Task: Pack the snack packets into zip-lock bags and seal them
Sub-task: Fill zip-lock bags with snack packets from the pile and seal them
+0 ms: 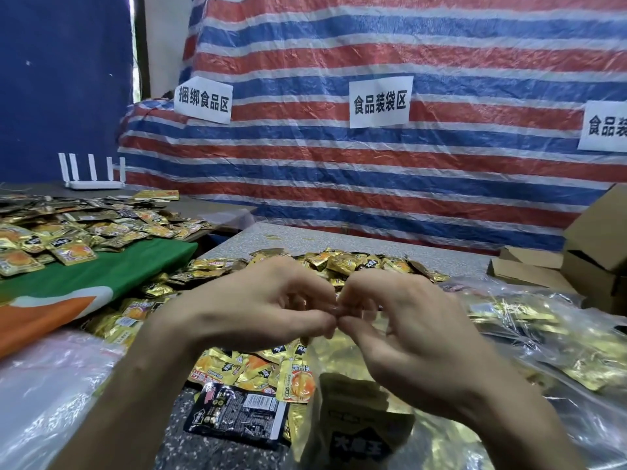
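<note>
Head view: one camera, looking down at the hands.
Left hand (258, 310): pinches bag (342, 364) top edge.
Right hand (407, 320): pinches the same edge, fingertips meeting the left's.
Bag: hangs below the hands, packets (356, 432) inside; probably being sealed.
Done: filled bags (543, 334) to the right.
Left: loose packets (342, 262) heaped on table (305, 234).

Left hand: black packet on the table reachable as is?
Probably not yet: the left hand pinches the zip-lock bag top with the right hand. The black packet lies uncovered beside its forearm.
</note>
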{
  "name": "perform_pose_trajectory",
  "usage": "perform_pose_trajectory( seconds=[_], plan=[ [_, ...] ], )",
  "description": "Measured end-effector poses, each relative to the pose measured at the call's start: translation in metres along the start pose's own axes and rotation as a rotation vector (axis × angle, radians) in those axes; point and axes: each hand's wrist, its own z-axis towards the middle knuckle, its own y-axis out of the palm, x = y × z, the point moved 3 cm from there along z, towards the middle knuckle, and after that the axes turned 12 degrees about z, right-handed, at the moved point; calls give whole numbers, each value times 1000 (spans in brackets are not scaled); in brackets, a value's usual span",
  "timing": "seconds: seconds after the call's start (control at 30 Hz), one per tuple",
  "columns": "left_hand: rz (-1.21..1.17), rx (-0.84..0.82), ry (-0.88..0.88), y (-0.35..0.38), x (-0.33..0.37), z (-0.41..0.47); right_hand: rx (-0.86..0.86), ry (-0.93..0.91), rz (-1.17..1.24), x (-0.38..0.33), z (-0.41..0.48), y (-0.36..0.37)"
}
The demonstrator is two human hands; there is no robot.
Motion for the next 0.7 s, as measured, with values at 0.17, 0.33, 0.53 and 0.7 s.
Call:
perform_pose_trajectory(
  seconds=[0.17, 0.33, 0.53, 0.7],
  plan=[
    [-4, 81, 103, -1, 2, 3, -20, 9, 78, 4, -2, -5],
    [-50, 92, 149, 4, 0, 9, -77, 48, 125, 17, -1, -14],
    [-65, 110, 161, 0, -8, 9, -191, 79, 302, 38, -2, -31],
    [-88, 109, 160, 1, -10, 10, -276, 119, 356, 56, -3, -35]
  ],
)
